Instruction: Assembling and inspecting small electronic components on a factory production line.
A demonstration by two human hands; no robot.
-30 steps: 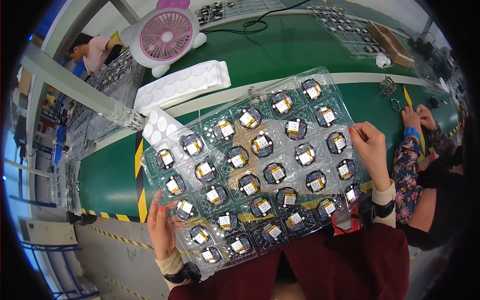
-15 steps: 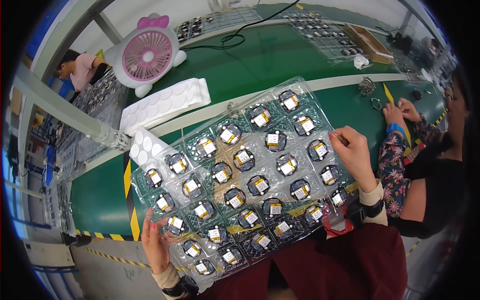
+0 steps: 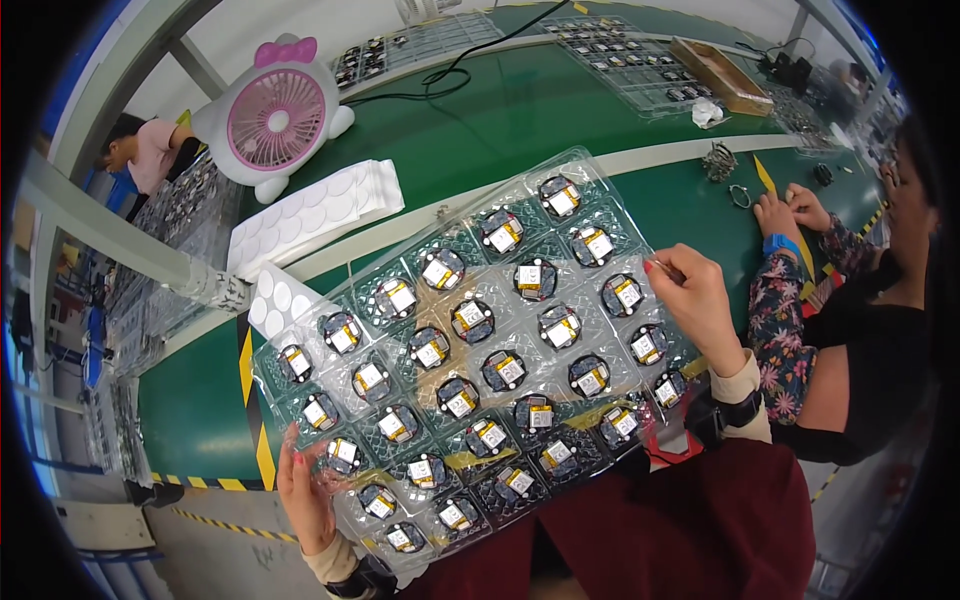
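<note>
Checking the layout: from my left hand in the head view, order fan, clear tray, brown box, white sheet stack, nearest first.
1. Clear tray: touching left hand
2. White sheet stack: beyond tray
3. Fan: upper left
4. Brown box: upper right

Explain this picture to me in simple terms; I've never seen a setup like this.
There is no machine doing the handling here, just a person's bare hands. The view comes from a wide fisheye camera worn on that person's head and looking down, which is why straight edges bend.

The left hand and the right hand hold a clear plastic tray by opposite sides. In it sit rows of round dark parts, with white and yellow on top.

Beyond it, the green workbench bears a white and pink fan and white sheets with round shapes. At the right, another person in a flowered sleeve has both hands at the bench.
</note>
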